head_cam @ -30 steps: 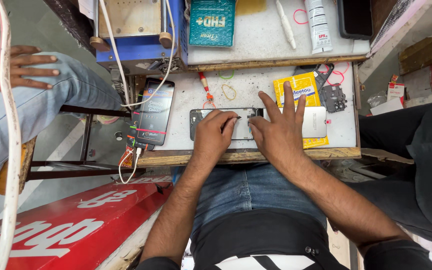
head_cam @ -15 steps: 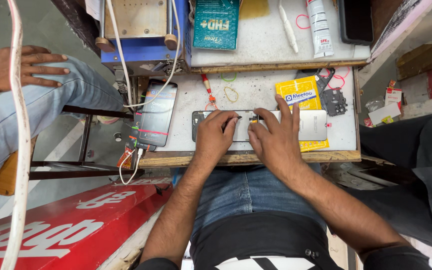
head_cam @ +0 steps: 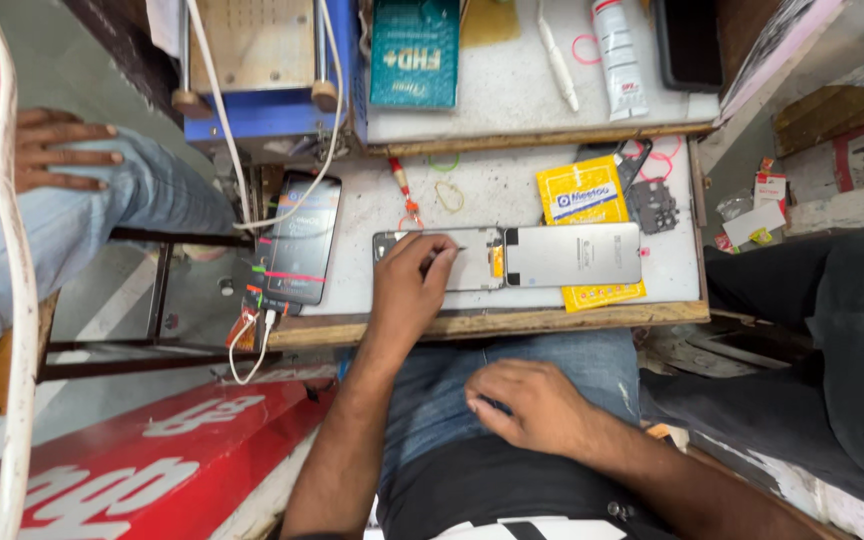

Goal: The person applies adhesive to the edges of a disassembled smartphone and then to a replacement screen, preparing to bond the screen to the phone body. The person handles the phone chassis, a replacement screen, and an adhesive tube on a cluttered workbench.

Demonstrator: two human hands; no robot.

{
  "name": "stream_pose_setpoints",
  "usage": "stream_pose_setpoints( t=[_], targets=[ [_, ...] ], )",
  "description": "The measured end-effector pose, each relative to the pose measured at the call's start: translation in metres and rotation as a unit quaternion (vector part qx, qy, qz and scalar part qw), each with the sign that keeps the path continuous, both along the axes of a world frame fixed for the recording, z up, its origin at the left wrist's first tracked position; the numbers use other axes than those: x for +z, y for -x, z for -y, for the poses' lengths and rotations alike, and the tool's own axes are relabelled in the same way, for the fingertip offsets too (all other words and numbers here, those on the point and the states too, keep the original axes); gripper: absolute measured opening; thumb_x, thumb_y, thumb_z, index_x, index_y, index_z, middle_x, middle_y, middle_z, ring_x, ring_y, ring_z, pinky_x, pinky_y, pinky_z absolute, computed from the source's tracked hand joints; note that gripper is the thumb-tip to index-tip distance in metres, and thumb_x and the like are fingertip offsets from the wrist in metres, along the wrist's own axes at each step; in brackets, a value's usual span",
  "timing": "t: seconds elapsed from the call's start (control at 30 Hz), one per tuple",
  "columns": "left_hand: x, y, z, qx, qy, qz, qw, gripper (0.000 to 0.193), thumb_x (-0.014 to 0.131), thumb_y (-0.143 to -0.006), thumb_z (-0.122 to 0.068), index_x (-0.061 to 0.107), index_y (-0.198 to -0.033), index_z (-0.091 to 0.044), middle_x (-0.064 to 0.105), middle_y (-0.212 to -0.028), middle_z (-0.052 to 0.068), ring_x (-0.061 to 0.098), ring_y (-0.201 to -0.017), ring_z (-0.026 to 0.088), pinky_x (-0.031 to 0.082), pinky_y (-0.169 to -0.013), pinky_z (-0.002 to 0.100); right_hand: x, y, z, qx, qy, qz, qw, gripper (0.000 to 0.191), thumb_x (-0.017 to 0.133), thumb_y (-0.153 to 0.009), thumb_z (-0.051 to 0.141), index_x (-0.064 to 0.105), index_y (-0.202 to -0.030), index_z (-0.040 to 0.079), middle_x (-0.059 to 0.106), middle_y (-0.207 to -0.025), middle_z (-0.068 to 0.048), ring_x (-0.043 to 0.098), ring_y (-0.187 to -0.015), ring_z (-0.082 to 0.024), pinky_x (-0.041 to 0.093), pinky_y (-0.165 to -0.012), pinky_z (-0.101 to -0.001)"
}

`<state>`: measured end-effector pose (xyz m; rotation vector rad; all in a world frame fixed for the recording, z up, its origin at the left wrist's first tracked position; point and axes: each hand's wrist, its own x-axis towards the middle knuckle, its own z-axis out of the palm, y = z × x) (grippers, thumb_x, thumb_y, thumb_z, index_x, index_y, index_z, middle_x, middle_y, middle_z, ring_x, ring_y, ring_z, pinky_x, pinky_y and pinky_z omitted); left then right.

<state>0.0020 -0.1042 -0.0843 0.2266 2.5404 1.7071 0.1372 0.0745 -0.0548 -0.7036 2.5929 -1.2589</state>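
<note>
Fingers (head_cam: 434, 262) of the left hand (head_cam: 407, 290) pinch a thin tool, its tip on the opened phone (head_cam: 512, 258) lying flat near the front edge of the worktop (head_cam: 512, 190). The right hand (head_cam: 532, 405) rests on the lap, fingers loosely curled, holding nothing visible. Behind the phone lies 1 yellow packet (head_cam: 579, 192); a second phone (head_cam: 302, 238) sits at the worktop's left end.

The person's left hand (head_cam: 407, 290) pinches a thin metal tool (head_cam: 444, 256) over an opened silver phone body (head_cam: 472, 262) on the white worktable (head_cam: 512, 195). Its grey back panel (head_cam: 572, 254) lies alongside, over a yellow packet (head_cam: 582, 192). The right hand (head_cam: 532, 405) rests on the blue-jeaned lap.
</note>
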Motion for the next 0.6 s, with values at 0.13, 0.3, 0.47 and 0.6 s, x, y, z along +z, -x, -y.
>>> stream_pose_setpoints(
  t=[0.13,0.3,0.47,0.6],
  targets=[
    [0.021,0.008,0.020,0.022,0.085,-0.093,0.992,0.009,0.073,-0.094,-0.012,0.074,-0.102,-0.007,0.073,-0.094,0.009,0.071,-0.077,0.024,0.056,-0.070,0.033,-0.027,-0.006,-0.017,-0.034,-0.037,0.062,0.997,0.014,0.073,-0.087,0.020,0.071,-0.095,0.009,0.075,-0.089,-0.008,0.074,-0.081,-0.029,0.059,-0.070,-0.0414],
    [0.050,0.025,0.044,0.066,0.117,-0.109,0.985,0.011,0.075,-0.093,-0.012,0.074,-0.103,-0.007,0.074,-0.094,0.009,0.070,-0.070,0.022,0.055,-0.064,0.034,-0.057,-0.004,-0.034,-0.164,-0.114,0.109,0.974,0.016,0.073,-0.085,0.025,0.076,-0.096,0.014,0.078,-0.086,-0.008,0.074,-0.068,-0.028,0.059,-0.061,-0.0414],
    [0.072,0.053,0.070,0.175,0.133,-0.232,0.948,0.010,0.077,-0.096,-0.006,0.074,-0.105,-0.005,0.073,-0.095,0.010,0.067,-0.068,0.022,0.052,-0.063,0.035,-0.062,0.009,-0.039,-0.273,-0.218,0.159,0.923,0.024,0.075,-0.089,0.034,0.078,-0.101,0.013,0.077,-0.079,-0.012,0.074,-0.071,-0.029,0.058,-0.068,-0.0414],
    [0.076,0.079,0.072,0.220,0.215,-0.237,0.922,0.013,0.082,-0.094,-0.011,0.071,-0.098,-0.006,0.073,-0.088,0.008,0.069,-0.071,0.023,0.052,-0.064,0.038,-0.055,0.016,-0.038,-0.294,-0.138,0.117,0.938,0.032,0.076,-0.085,0.031,0.074,-0.101,0.004,0.076,-0.084,-0.016,0.074,-0.076,-0.033,0.058,-0.070,-0.0443]
  ],
)
